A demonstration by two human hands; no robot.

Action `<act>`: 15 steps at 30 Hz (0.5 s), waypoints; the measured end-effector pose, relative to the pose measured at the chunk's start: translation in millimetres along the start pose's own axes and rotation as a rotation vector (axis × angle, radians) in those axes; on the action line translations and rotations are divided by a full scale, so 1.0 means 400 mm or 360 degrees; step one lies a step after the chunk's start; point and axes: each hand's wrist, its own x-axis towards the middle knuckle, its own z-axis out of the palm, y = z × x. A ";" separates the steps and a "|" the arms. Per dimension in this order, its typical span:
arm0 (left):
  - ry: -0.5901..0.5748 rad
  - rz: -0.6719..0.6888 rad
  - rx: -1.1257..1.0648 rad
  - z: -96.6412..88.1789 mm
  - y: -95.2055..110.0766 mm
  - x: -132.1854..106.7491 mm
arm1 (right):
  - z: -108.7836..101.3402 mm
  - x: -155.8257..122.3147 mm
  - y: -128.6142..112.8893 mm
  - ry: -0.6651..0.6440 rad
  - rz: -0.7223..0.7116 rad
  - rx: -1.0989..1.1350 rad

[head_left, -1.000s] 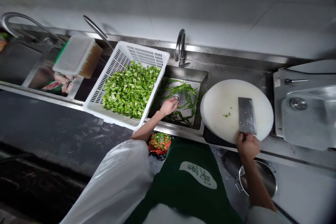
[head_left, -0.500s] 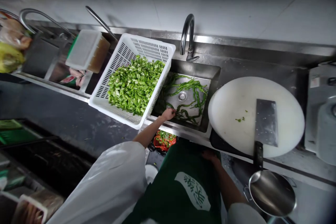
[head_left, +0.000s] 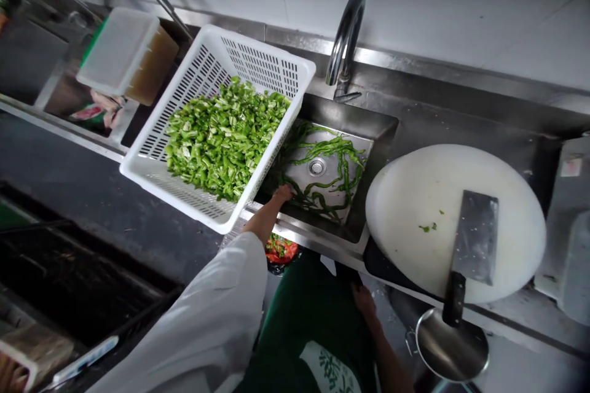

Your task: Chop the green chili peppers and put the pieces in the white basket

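My left hand [head_left: 283, 193] reaches over the front edge of the sink [head_left: 354, 221] and down at its left side, among long green chili peppers [head_left: 343, 147]. Its fingers look curled together, but whatever they hold is hidden. Several peppers lie in a loose ring around the drain on the sink's bottom. To the left, a white plastic basket [head_left: 221, 221] sits tilted, heaped with chopped green peppers [head_left: 225, 141]. My right hand [head_left: 364, 301] hangs low beside the green apron [head_left: 290, 319], in shadow, with its fingers not clear.
On the right, a cleaver [head_left: 479, 233] lies on a round white cutting board [head_left: 405, 196] with green scraps. A metal pot [head_left: 452, 347] stands below. The faucet [head_left: 345, 43] rises behind the sink. A lidded tub [head_left: 120, 52] is at left; a red bag [head_left: 282, 250] sits under the counter edge.
The view has shifted closer and to the right. My left hand has moved left along the sink's front and reaches lower. My right hand stays low by the apron.
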 end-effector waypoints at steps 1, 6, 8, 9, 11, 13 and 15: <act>0.0007 0.0002 0.0010 0.007 -0.013 0.016 | 0.009 -0.011 0.012 -0.0009 0.0047 0.0002; -0.0032 0.0323 0.0046 0.046 -0.054 0.099 | 0.077 -0.034 0.076 -0.0009 0.0324 0.0280; -0.0035 0.0425 0.0031 0.070 -0.047 0.128 | 0.100 -0.029 0.092 -0.0043 0.0369 0.0332; -0.0028 0.0434 0.0014 0.083 -0.039 0.139 | 0.108 -0.025 0.097 -0.0060 0.0376 0.0333; -0.0030 0.0409 -0.0025 0.106 -0.022 0.154 | 0.116 -0.018 0.100 -0.0073 0.0376 0.0326; -0.0067 0.0406 -0.0055 0.118 -0.006 0.162 | 0.116 -0.013 0.098 -0.0061 0.0375 0.0313; -0.0097 0.0399 -0.0109 0.112 0.008 0.169 | 0.112 -0.009 0.096 -0.0051 0.0369 0.0318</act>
